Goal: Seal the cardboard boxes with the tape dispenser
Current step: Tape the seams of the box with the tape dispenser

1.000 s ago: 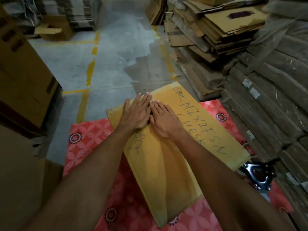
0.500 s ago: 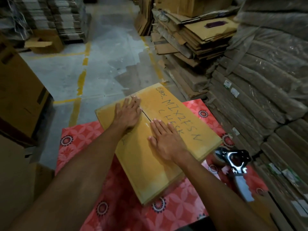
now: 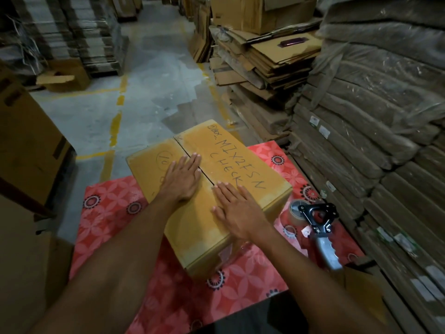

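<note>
Left hand (image 3: pixel 181 182) and right hand (image 3: pixel 237 210) lay flat, grasping nothing, pressing down the stiff box (image 3: pixel 192 227). The tape dispenser (image 3: pixel 317 221) looked light and rigid; its handle (image 3: pixel 328 255) suited gripping.

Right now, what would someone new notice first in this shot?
A cardboard box marked MIX2FSN CHECK sits mid-frame on a red flowered cloth, with the left hand and right hand pressed flat on its closed flaps. The tape dispenser lies untouched on the cloth, right of the box.
</note>
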Demonstrator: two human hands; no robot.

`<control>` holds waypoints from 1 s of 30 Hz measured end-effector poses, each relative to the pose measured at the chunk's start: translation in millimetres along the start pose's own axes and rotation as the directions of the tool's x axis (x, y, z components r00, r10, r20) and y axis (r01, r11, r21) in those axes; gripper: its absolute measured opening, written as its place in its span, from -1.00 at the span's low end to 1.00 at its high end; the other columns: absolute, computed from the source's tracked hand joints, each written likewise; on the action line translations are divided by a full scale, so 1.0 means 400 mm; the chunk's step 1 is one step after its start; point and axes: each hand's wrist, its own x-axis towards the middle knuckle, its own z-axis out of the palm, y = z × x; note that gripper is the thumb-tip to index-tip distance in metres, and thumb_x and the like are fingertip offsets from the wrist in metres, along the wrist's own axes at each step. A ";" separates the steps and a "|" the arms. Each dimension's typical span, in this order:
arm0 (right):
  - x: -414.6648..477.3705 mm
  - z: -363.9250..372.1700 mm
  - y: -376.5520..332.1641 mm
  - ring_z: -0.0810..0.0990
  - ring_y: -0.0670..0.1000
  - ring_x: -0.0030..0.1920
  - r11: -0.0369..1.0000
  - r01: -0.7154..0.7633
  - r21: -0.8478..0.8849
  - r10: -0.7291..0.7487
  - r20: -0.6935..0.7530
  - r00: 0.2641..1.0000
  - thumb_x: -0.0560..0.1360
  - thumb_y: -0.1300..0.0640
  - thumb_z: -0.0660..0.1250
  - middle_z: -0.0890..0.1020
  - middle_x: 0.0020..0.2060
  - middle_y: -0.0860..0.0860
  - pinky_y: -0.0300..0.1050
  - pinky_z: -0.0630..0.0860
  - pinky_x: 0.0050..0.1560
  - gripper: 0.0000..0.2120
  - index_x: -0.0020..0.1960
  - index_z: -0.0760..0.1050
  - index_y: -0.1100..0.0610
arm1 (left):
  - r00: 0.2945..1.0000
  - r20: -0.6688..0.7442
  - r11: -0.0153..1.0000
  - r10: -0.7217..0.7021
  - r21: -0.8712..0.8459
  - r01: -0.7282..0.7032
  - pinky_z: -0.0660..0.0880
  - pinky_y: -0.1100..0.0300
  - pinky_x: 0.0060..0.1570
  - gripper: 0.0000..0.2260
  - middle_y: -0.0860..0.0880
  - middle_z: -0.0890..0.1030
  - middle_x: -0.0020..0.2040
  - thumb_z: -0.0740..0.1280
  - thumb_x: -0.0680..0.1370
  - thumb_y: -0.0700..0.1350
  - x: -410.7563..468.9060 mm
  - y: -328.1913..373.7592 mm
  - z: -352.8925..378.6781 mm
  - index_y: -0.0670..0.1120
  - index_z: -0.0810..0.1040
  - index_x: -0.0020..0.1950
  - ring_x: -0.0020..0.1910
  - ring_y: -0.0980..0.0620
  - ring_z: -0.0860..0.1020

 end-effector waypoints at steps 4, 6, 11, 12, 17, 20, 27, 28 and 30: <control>-0.061 0.008 0.006 -0.09 -0.09 0.61 1.000 -0.013 0.000 0.012 -0.073 0.997 0.67 -0.19 -0.18 -0.02 0.63 -0.08 0.11 -0.13 0.59 -0.40 0.64 -0.06 0.03 | 1.000 0.031 1.000 -0.001 0.025 0.001 -0.16 -0.21 0.54 -0.46 0.09 -0.20 0.63 -0.21 0.68 0.22 -0.019 0.035 -0.002 0.12 -0.21 0.63 0.61 -0.04 -0.17; -0.056 0.014 0.010 -0.08 -0.09 0.61 1.000 -0.015 -0.006 0.015 -0.080 0.997 0.66 -0.19 -0.18 0.01 0.63 -0.07 0.11 -0.11 0.59 -0.39 0.64 -0.04 0.04 | 0.997 0.034 0.995 0.076 0.064 -0.078 -0.18 -0.28 0.52 -0.46 0.12 -0.24 0.61 -0.23 0.66 0.26 -0.052 0.083 0.015 0.17 -0.25 0.61 0.60 -0.01 -0.21; -0.059 0.028 0.008 -0.04 -0.08 0.61 1.000 -0.019 0.001 0.019 -0.119 0.993 0.66 -0.20 -0.18 0.09 0.62 -0.07 0.12 -0.13 0.59 -0.39 0.63 0.01 0.04 | 0.995 0.001 0.994 0.101 0.032 -0.101 -0.20 -0.19 0.54 -0.48 0.12 -0.23 0.61 -0.22 0.67 0.22 -0.079 0.113 0.030 0.16 -0.24 0.61 0.60 0.01 -0.20; -0.072 0.036 -0.001 -0.01 -0.06 0.61 0.999 -0.048 0.016 0.050 -0.160 0.986 0.67 -0.18 -0.17 0.14 0.61 -0.07 0.14 -0.13 0.59 -0.41 0.63 0.06 0.04 | 0.995 -0.001 0.995 0.101 0.028 -0.101 -0.21 -0.18 0.54 -0.47 0.12 -0.23 0.61 -0.23 0.66 0.25 -0.078 0.107 0.033 0.17 -0.24 0.61 0.61 0.00 -0.20; -0.191 0.111 -0.091 -0.18 0.01 0.62 0.861 -0.321 0.395 0.449 -0.292 0.844 0.68 -0.13 -0.17 -0.09 0.63 0.03 0.11 -0.07 0.61 -0.41 0.64 -0.05 0.10 | 1.000 -0.020 1.000 -0.017 -0.004 0.017 -0.24 -0.18 0.53 -0.33 0.09 -0.26 0.60 -0.28 0.57 0.42 -0.069 0.107 0.050 0.16 -0.27 0.61 0.59 -0.04 -0.24; -0.208 0.130 -0.170 -0.17 0.09 0.62 0.589 -0.320 0.742 0.584 -0.118 0.803 0.67 -0.23 -0.13 -0.40 0.56 0.04 0.12 0.07 0.58 -0.32 0.60 -0.38 0.03 | 0.997 -0.027 0.997 -0.077 -0.016 0.076 -0.24 -0.17 0.53 -0.24 0.03 -0.24 0.62 -0.28 0.53 0.47 -0.072 0.109 0.049 0.09 -0.25 0.62 0.60 -0.07 -0.21; -0.177 0.129 -0.192 -0.17 0.04 0.62 0.330 -0.261 0.907 0.629 -0.005 0.777 0.62 -0.29 0.04 -0.35 0.59 -0.05 0.23 0.03 0.57 -0.16 0.49 -0.58 -0.14 | 0.986 -0.018 0.986 -0.163 0.026 0.164 -0.05 -0.16 0.55 -0.12 -0.02 -0.11 0.65 -0.28 0.49 0.51 -0.123 0.096 0.030 -0.03 -0.15 0.64 0.62 -0.10 -0.06; -0.172 0.136 -0.172 -0.05 0.09 0.62 0.309 -0.272 0.911 0.619 0.024 0.785 0.61 -0.26 0.07 -0.27 0.61 -0.02 0.19 0.13 0.55 -0.15 0.49 -0.57 -0.15 | 0.983 -0.023 0.982 -0.184 0.039 0.185 0.01 -0.17 0.54 -0.13 -0.03 -0.07 0.65 -0.27 0.50 0.50 -0.145 0.092 0.024 -0.04 -0.12 0.65 0.61 -0.12 -0.01; -0.167 0.137 -0.118 0.22 0.16 0.55 0.299 -0.256 0.919 0.572 0.042 0.819 0.55 -0.25 0.07 -0.07 0.64 0.02 0.10 0.36 0.40 -0.16 0.54 -0.48 -0.18 | 0.971 -0.047 0.970 -0.233 0.059 0.236 0.12 -0.21 0.46 -0.13 -0.05 0.04 0.64 -0.21 0.52 0.49 -0.199 0.088 0.017 -0.07 -0.01 0.64 0.56 -0.17 0.11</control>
